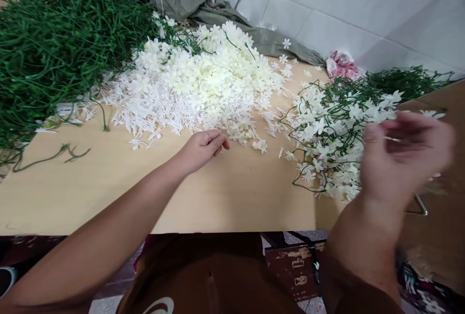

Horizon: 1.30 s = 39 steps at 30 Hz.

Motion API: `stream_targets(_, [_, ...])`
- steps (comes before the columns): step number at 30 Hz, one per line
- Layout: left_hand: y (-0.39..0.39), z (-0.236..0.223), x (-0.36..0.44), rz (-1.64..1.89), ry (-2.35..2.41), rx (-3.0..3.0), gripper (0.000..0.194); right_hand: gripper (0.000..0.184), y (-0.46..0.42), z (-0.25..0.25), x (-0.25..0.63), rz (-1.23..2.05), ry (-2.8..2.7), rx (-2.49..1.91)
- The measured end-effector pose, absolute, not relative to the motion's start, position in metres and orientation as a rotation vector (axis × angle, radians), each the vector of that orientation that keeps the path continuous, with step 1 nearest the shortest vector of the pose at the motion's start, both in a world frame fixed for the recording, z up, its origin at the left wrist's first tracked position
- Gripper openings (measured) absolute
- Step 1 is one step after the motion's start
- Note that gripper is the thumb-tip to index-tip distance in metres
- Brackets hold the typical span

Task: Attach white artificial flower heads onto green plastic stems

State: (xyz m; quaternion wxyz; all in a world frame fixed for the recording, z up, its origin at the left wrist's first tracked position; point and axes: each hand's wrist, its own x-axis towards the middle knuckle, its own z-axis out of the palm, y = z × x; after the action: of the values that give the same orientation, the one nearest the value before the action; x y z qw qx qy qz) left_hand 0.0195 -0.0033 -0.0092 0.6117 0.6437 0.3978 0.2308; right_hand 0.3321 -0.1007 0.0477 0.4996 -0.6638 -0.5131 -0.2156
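Note:
My left hand is over the table just in front of the loose white flower heads, its fingers pressed together. Whatever they may pinch is too small or hidden to make out. At the right, my right hand is raised over a heap of artificial flower sprays with white blooms on green stems. Its fingers are loosely curled, with a gap to the thumb, and blurred by motion. No held thing shows clearly there. White plastic flower pieces with thin stalks lie along the front of the loose pile.
A big mound of green plastic stems covers the left of the table. One loose stem lies in front of it. Grey-green cloth and a pink-and-white rag line the tiled wall. A brown panel stands at the right.

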Motion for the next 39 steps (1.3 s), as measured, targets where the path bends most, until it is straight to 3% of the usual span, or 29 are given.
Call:
stream_targets(2, [-0.003, -0.009, 0.020, 0.513, 0.928, 1.504, 0.033, 0.011, -0.087, 0.034, 0.295, -0.311, -1.552, -1.632])
stream_targets(3, [-0.003, -0.009, 0.020, 0.505, 0.934, 1.513, 0.033, 0.010, -0.080, 0.028, 0.280, -0.222, -1.742, -1.673])
stream_targets(7, [-0.003, -0.012, 0.019, 0.484, 0.940, 1.571, 0.033, 0.024, -0.045, 0.009, 0.261, -0.270, -2.145, -2.077])
stream_targets(11, [-0.003, -0.012, 0.018, 0.469, 0.925, 1.657, 0.032, 0.034, -0.023, 0.000, 0.271, -0.287, -2.178, -2.440])
stream_targets(20, [-0.003, -0.012, 0.019, 0.511, 0.970, 1.777, 0.030, 0.019, -0.024, -0.007, 0.231, -0.262, -2.166, -1.903])
stream_targets(28, [-0.001, -0.022, 0.023, 0.847, 0.983, 1.565, 0.025, 0.012, -0.013, 0.008, 0.205, 0.944, -1.564, -1.508])
stream_targets(31, [0.000, -0.021, 0.024, 0.882, 0.951, 1.504, 0.025, 0.017, -0.014, 0.001, 0.196, 1.168, -1.429, -1.325])
stream_targets(39, [0.004, -0.022, 0.024, 0.946, 1.007, 1.433, 0.011, 0.017, -0.013, -0.006, 0.182, 1.077, -1.500, -1.346])
